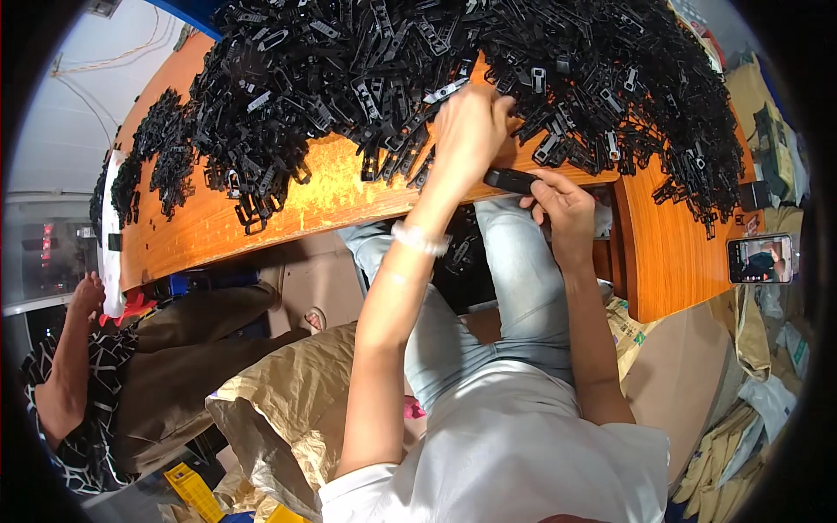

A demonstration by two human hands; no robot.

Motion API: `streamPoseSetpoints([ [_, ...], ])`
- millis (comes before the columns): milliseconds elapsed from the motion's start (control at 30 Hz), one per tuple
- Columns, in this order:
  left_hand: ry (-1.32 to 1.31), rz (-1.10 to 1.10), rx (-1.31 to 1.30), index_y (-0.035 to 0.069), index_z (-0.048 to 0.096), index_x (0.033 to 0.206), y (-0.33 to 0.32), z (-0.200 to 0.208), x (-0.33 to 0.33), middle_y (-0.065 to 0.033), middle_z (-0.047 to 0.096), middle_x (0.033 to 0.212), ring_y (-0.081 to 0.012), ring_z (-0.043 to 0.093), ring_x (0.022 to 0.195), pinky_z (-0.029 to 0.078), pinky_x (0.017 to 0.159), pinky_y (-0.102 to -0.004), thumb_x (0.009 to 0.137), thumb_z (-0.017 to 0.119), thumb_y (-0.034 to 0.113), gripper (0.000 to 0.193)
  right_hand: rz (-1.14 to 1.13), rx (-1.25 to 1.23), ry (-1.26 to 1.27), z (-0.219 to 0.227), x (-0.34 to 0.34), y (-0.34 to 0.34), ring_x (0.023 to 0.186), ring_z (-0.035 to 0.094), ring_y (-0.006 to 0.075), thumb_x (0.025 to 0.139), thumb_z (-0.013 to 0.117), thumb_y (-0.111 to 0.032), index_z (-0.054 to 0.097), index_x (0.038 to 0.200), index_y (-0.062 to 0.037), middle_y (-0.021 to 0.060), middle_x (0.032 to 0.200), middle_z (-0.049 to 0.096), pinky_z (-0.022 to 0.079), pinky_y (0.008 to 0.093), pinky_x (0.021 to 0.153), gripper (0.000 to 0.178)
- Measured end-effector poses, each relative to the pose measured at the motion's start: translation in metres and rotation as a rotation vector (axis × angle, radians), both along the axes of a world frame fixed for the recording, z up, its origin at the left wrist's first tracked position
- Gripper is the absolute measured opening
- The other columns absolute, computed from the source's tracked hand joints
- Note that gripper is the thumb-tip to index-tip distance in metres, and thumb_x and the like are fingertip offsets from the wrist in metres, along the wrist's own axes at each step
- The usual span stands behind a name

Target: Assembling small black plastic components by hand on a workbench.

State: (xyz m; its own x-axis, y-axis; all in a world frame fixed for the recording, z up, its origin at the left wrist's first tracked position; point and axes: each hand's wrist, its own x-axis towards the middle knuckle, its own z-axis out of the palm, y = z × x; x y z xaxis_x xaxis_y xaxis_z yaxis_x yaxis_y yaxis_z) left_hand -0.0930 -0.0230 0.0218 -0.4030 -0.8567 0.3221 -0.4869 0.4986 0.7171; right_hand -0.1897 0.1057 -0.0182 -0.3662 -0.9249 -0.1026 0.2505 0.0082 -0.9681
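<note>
One apparent black bar, lengthwise leftward

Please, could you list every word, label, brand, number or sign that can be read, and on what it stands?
No text is clear enough to quote.
Phone, far right: tiny screen marks, too small to read.
Tan package, right of the right forearm: coloured print, too blurred to read.
Black piece in the right hand: no lettering I can make out.
Pile of black parts: too small to tell.

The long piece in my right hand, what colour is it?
The long piece is black; it shows best in the head view.
</note>
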Motion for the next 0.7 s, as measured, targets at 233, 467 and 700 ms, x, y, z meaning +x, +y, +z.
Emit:
streamPoseSetpoints([
  [233, -0.219, 0.096, -0.128, -0.003, 0.058, 0.075, -0.041, -0.024, -0.033, -0.0197, 0.060, 0.072, -0.0358, 0.059, 0.074, 0.047, 0.066, -0.0392, 0.065, 0.066, 0.010, 0.018, 0.079, -0.043, 0.105, -0.009, -0.001, -0.008, 0.063, 0.055, 0.0064, 0.081, 0.057, -0.007, 0.056, 0.098, 0.0062, 0.0046, 0.073, 0.059, 0.036, 0.0158, 0.049, 0.021],
  [467, -0.147, 0.057, 0.030, -0.003, 0.052, 0.082, -0.015, -0.009, -0.002, -0.0195, 0.059, 0.070, -0.0333, 0.060, 0.072, 0.046, 0.066, -0.0365, 0.065, 0.065, 0.008, 0.024, 0.100, -0.035, 0.129, -0.010, -0.006, -0.008, 0.063, 0.056, 0.0063, 0.081, 0.057, -0.008, 0.056, 0.098, 0.0061, 0.0049, 0.073, 0.060, 0.035, 0.0160, 0.048, 0.022],
  [700, 0.480, -0.093, 0.731, -0.010, 0.054, 0.097, 0.010, 0.000, 0.047, -0.0092, 0.058, 0.067, -0.0102, 0.054, 0.046, 0.042, 0.038, -0.0195, 0.075, 0.052, 0.000, 0.024, 0.085, -0.062, 0.120, -0.006, 0.000, -0.010, 0.061, 0.053, 0.0061, 0.080, 0.057, -0.003, 0.056, 0.098, 0.0064, 0.0042, 0.076, 0.057, 0.036, 0.0164, 0.050, 0.020],
])
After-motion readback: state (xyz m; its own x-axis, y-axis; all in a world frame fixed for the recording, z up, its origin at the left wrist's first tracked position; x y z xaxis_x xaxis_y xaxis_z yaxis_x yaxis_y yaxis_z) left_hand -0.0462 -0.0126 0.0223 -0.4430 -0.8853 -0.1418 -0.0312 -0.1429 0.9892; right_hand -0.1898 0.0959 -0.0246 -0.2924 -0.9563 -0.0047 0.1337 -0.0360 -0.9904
